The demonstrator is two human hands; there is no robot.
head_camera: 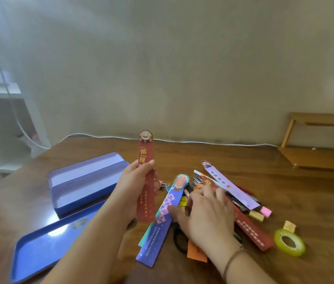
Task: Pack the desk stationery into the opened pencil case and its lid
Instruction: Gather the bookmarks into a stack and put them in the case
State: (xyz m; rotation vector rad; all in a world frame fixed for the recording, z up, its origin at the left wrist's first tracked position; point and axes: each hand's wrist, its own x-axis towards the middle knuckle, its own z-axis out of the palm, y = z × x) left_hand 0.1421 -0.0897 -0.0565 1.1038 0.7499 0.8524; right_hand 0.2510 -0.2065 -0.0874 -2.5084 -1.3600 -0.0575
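From the head view, my left hand (pixel 135 181) grips a red bookmark (pixel 146 177) and holds it upright above the desk (pixel 243 160), thumb across its front. To the left of that hand lies the purple pencil case (pixel 84 181), and nearer me, under my left forearm, its blue lid (pixel 45 242) lies flat with the inside up. My right hand (pixel 207 214) hangs over the stationery pile (pixel 219 193), fingers spread and fairly straight, its thumb touching a blue bookmark (pixel 162 220); it grasps nothing I can see. Beyond its fingertips lies a lilac bookmark (pixel 230 185). To its right sit pink and yellow erasers (pixel 261 213), and a green tape roll (pixel 289 241).
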